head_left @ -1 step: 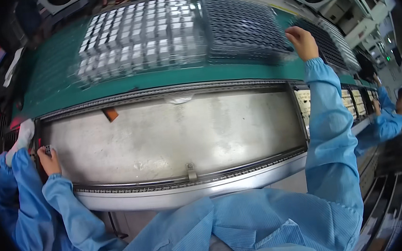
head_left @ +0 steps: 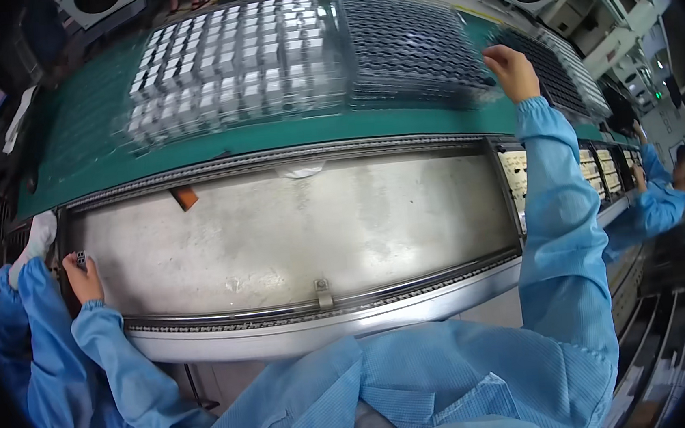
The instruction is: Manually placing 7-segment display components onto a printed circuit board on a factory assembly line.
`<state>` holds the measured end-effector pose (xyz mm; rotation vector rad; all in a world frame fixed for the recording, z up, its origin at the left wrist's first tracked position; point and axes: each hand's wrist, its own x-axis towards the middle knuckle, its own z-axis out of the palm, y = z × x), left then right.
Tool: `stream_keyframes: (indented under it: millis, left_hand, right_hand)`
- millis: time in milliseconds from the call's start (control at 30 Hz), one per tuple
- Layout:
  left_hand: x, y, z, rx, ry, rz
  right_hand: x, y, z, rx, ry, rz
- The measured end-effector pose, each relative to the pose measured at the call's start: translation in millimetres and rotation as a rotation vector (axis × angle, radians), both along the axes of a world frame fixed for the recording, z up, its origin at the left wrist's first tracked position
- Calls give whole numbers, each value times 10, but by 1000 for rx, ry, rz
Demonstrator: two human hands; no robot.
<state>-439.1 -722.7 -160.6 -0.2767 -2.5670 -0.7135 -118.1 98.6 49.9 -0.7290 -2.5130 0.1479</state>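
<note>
Left hand point(head_left: 84, 282) pinches a small dark block point(head_left: 81, 258); right hand point(head_left: 515, 75) is bunched beside a clear tray point(head_left: 398, 100) of black parts point(head_left: 413, 41), its grip unclear

part point(head_left: 81, 257): sm., dk., blocky, lt. spots on face; pinched in L hand point(head_left: 82, 279), tilt unclear | tray point(head_left: 410, 100): clr. rim, flat on green worktop point(head_left: 286, 132), R edge near R hand point(head_left: 513, 73) | pcs point(head_left: 409, 41): dk., many, in close rows in tray
</note>
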Motion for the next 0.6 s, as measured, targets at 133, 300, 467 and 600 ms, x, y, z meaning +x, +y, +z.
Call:
stream_keyframes:
  millis: [133, 300, 467, 600]
  left_hand:
    - [-76, 264, 41, 82, -80, -120]
    - [1, 278, 54, 134, -70, -190]
    - [47, 305, 155, 158, -108, -208]
    - [49, 273, 153, 150, -125, -230]
  right_hand:
    - [133, 81, -53, 15, -146, -105]
    - [-7, -168, 23, -7, -352, -241]
    - [-83, -78, 10, 54, -401, -282]
    - [-63, -87, 0, 80, -361, -314]
